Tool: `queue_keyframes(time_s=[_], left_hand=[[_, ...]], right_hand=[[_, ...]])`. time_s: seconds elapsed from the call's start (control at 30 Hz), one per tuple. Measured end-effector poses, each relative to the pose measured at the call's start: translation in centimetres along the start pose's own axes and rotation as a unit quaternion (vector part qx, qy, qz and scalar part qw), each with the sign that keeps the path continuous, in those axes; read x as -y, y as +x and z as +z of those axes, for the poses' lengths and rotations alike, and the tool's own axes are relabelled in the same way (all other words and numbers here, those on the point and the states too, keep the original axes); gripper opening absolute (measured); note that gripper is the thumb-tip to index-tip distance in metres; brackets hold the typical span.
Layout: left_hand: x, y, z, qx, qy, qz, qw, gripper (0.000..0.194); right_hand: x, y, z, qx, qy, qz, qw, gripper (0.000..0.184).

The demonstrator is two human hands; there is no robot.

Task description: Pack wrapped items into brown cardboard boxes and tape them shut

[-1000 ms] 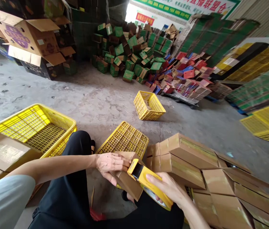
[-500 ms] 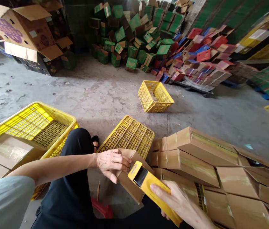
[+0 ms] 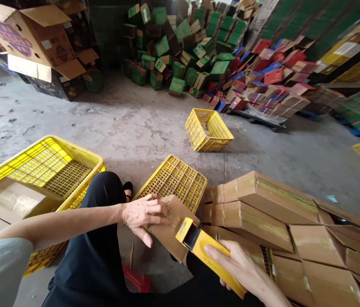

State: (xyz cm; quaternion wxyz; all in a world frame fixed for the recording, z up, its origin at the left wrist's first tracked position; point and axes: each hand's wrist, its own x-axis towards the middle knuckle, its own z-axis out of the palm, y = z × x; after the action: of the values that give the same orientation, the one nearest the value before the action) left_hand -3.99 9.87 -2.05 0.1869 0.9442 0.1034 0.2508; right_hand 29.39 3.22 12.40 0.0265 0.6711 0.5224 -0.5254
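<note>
My right hand (image 3: 235, 262) is wrapped round a long yellow stapler-like tool (image 3: 213, 258) with a black recess near its front end. The tool's tip points up and left, over a small brown cardboard box (image 3: 180, 213) between my knees. Spread fingers of my left hand (image 3: 148, 215) lie over the left edge of that box; whether they press on it I cannot tell. Behind the box an upturned yellow plastic crate (image 3: 175, 177) rests on the floor, and the box's far side overlaps it in view.
Brown taped cartons (image 3: 272, 213) are stacked close on my right. A large yellow crate (image 3: 98, 160) on my left holds cartons (image 3: 10, 198). A smaller yellow crate (image 3: 210, 132) stands ahead. Heaps of green boxes (image 3: 176, 85) and red boxes (image 3: 272, 75) lie farther back.
My left hand has slid left on the box and its fingers have spread more. The yellow tool has moved slightly right and down. The box shows a little more of its top.
</note>
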Motion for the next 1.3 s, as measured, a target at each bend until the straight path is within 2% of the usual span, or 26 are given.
queue_keyframes(time_s=[0.13,0.23,0.47,0.6,0.77,0.93,1.03,1.17,1.3], left_hand=[[-1.9,2.3,-0.1,0.021,-0.003,0.026,0.999,0.086],[-2.5,3.1,0.1,0.027,-0.005,0.022,0.999,0.087],[-0.7,1.8,-0.3,0.042,-0.013,0.039,0.998,0.095],[-0.1,1.8,0.4,0.044,-0.016,0.042,0.998,0.094],[0.2,1.9,1.6,0.04,-0.012,0.022,0.999,0.093],[0.1,1.4,1.2,0.042,-0.03,0.001,0.999,0.095],[-0.3,1.6,0.3,0.04,-0.027,0.005,0.999,0.094],[-1.8,2.2,-0.9,0.048,0.0,0.016,0.999,0.094],[-3.8,3.2,-0.7,0.053,0.04,0.007,0.998,0.093]], right_hand=[[0.0,-0.2,0.0,0.002,-0.006,0.0,1.0,0.063],[0.3,-0.1,0.3,0.008,-0.006,-0.003,1.0,0.067],[0.8,0.3,0.8,0.026,0.03,-0.016,0.999,0.065],[0.6,0.0,0.5,0.029,0.049,-0.013,0.998,0.058],[-1.1,0.0,0.1,0.03,0.067,-0.018,0.997,0.061],[-3.5,0.3,0.1,0.007,0.053,-0.005,0.999,0.068],[-3.8,0.3,0.3,-0.005,0.053,-0.017,0.998,0.069],[-3.1,0.1,0.7,-0.011,0.041,-0.022,0.999,0.067],[-2.4,0.0,0.9,-0.017,0.021,-0.025,0.999,0.063]])
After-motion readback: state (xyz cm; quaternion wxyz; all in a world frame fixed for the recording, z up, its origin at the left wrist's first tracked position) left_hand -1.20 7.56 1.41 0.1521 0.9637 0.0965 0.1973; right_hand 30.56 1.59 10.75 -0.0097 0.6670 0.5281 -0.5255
